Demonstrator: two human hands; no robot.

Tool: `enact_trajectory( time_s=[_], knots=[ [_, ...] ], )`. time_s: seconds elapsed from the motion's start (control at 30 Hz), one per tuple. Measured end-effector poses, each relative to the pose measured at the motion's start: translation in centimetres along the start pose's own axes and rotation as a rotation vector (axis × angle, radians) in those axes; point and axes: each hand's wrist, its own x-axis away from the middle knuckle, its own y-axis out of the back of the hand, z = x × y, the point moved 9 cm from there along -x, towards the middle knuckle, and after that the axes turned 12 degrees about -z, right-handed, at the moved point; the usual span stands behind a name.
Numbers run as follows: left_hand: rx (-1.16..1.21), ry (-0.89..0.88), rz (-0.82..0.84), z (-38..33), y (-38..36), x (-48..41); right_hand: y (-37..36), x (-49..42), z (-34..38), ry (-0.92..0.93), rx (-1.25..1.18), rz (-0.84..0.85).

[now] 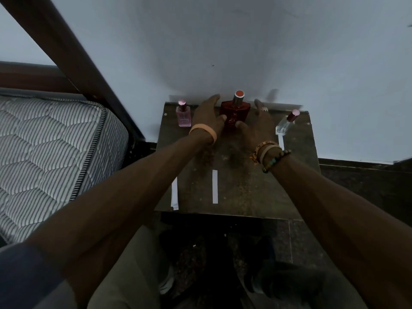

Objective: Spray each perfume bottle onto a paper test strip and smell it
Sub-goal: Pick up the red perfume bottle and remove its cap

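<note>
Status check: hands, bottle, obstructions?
Left hand, right hand open, flanking red bottle. Bottle upright on table. Nothing in the way; paper strip lies free in front.

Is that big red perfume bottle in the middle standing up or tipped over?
Upright. The red bottle stands on its base on the table, its cap pointing up, between the left hand and right hand.

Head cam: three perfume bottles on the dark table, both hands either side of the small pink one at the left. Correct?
Wrong bottle. In the head view the left hand and right hand sit either side of the large dark red glass bottle in the middle; the small pink glass bottle stands at the left, untouched. The rest holds.
</note>
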Motion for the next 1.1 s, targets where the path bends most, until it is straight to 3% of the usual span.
enact_trajectory(
  time_s=[0.23,0.47,0.7,1.0,1.1],
  knots=[
    [0.08,-0.092,-0.022,-0.8,-0.1,-0.1,-0.4,-1.1,1.5,0.159,0.053,0.008],
    [0.149,-0.138,0.069,-2.9,-0.7,3.1,3.8,1.9,0.4,0.245,0.097,-0.001],
    [0.139,-0.281,0.229,-9.9,-2.4,9.5,12.3,6.1,-2.6,0.161,0.136,-0.076],
    [0.161,-0.213,0.368,-9.9,-5.6,16.8,13.0,10.9,-11.8,-0.056,0.069,-0.073],
    [0.147,-0.172,0.383,-9.0,-6.3,17.5,13.3,12.0,-11.2,-0.071,0.078,-0.068]
  ],
)
